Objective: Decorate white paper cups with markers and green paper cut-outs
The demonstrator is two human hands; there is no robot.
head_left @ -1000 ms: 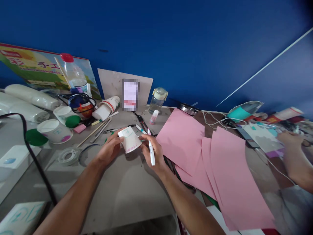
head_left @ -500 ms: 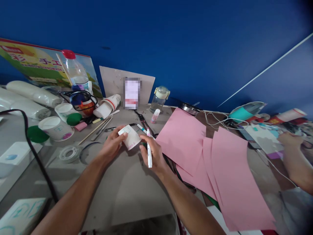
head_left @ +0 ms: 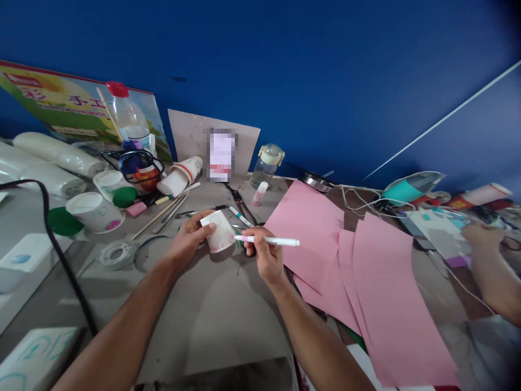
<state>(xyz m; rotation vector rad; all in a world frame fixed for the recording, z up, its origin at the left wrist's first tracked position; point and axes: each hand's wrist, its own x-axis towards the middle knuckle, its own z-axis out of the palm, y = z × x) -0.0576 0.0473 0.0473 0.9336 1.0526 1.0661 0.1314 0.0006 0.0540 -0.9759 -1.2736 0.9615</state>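
A white paper cup (head_left: pixel 220 233) with a faint drawn outline and pink marks along its lower edge is tilted above the table, held by my left hand (head_left: pixel 190 239) with the thumb on its side. My right hand (head_left: pixel 266 255) pinches a white marker pen (head_left: pixel 280 241). The pen's pink tip points left and lies at the right edge of the cup; whether it touches I cannot tell. Behind the hands lie a second marker (head_left: pixel 241 217) and a pair of scissors (head_left: pixel 238 198). A short pink-and-white bottle (head_left: pixel 259 193) stands beyond them.
Pink paper sheets (head_left: pixel 382 293) cover the table to the right. Paper cups (head_left: pixel 95 213), a tape roll (head_left: pixel 115 254) and brushes (head_left: pixel 169 214) lie left. A lidded glass jar (head_left: pixel 264 168) stands near the wall. Another person's hand (head_left: pixel 484 239) is at far right.
My right hand has turned the pen from upright to nearly level, its tip now at the cup's side. The cup has turned slightly in my left hand and stands more upright.
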